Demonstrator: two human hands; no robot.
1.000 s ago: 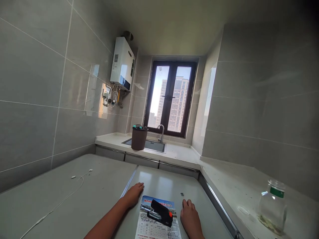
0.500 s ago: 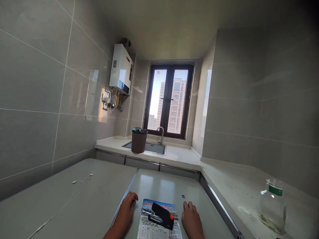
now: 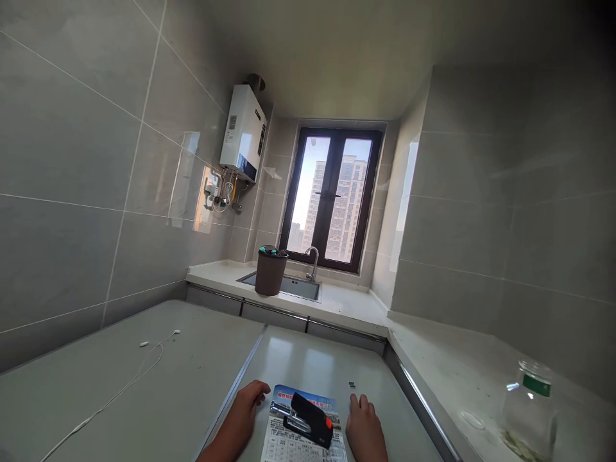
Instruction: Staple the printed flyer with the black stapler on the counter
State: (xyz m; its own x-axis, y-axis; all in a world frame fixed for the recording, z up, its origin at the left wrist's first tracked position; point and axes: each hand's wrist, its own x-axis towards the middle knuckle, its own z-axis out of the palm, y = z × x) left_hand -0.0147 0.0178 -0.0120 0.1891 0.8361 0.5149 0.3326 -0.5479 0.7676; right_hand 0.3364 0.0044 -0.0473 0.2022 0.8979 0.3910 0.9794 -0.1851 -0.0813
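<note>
Presently, your left hand (image 3: pixel 244 410) and right hand (image 3: pixel 364 427), half-curled, empty, flank the stapler (image 3: pixel 312 422), which slants toward the tabletop (image 3: pixel 389 399)'s right edge.

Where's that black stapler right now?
In the head view, the black stapler lies low in the middle, on the printed paper, between the left hand and right hand.

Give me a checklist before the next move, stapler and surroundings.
1. Stapler on printed sheet: ok.
2. Sheet fully exposed: not ok, stapler covers part.
3. Left hand clear of stapler: ok, at sheet's left.
4. Right hand clear of stapler: ok, at sheet's right.
5. Stapler loaded: cannot tell, interior unreadable.
6. Small dark strips off sheet: ok, on table just beyond right hand.
</note>
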